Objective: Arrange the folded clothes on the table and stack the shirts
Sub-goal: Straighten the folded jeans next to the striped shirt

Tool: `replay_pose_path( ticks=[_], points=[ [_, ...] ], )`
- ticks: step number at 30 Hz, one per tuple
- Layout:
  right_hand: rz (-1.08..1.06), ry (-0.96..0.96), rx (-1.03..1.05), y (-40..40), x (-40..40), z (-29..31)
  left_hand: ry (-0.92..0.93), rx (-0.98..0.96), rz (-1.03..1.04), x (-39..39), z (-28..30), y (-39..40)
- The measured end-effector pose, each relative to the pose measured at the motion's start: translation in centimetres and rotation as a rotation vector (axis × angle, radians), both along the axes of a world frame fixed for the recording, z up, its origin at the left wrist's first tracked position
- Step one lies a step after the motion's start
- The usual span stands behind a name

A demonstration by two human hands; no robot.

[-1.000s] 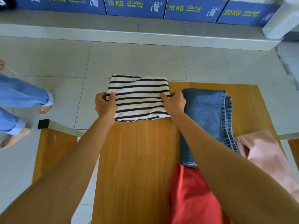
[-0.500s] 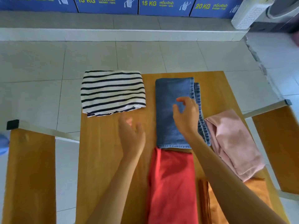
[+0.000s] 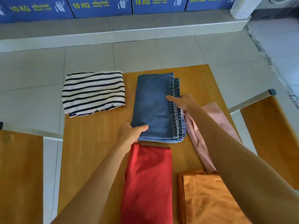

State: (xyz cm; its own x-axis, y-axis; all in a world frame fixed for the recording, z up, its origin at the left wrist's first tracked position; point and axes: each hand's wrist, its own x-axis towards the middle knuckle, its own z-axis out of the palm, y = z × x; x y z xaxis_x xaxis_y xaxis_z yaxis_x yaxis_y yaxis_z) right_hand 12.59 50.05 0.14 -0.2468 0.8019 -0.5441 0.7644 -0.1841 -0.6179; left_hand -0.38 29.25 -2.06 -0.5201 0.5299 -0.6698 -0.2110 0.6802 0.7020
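At the far left corner of the wooden table (image 3: 90, 143) lies the folded striped shirt (image 3: 93, 93), its outer edge hanging a little past the tabletop, apart from both hands. Just right of it sit the folded jeans (image 3: 155, 107), and these are the piece in hand: the left hand (image 3: 131, 135) grips their near left corner, thumb on top of the denim and fingers tucked out of sight beneath, while the right hand (image 3: 182, 102) holds the right edge by the stitched seams, thumb laid flat on top, its other fingers hidden under the fold. Below the jeans the folded red garment (image 3: 148, 183) lies flat, its far edge almost meeting the denim. To the right a pink garment (image 3: 215, 110) is loosely bunched, touching the jeans' right side, and a folded orange garment (image 3: 210, 201) lies nearest the person. The step looks like shifting or squaring the jeans; the next move likely calls for an even lift with both hands so the fold holds, without dragging the pink cloth along.
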Motion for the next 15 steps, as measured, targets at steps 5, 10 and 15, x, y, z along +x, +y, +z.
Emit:
replay_pose_path(
  ticks=[5, 10, 15],
  points=[
    [-0.260, 0.268, -0.341, 4.1, 1.1, -5.2, -0.079, 0.169, 0.197, -1.7, 2.1, 2.3],
    [-0.583, 0.547, -0.428, 2.6, 0.8, -2.2, 0.007, 0.286, 0.213, -4.8, 4.6, 6.8],
    [-0.818, 0.737, -0.496, 1.5, -0.4, -2.0, 0.231, 0.338, 0.205, -7.2, 7.0, 12.3]
  ],
)
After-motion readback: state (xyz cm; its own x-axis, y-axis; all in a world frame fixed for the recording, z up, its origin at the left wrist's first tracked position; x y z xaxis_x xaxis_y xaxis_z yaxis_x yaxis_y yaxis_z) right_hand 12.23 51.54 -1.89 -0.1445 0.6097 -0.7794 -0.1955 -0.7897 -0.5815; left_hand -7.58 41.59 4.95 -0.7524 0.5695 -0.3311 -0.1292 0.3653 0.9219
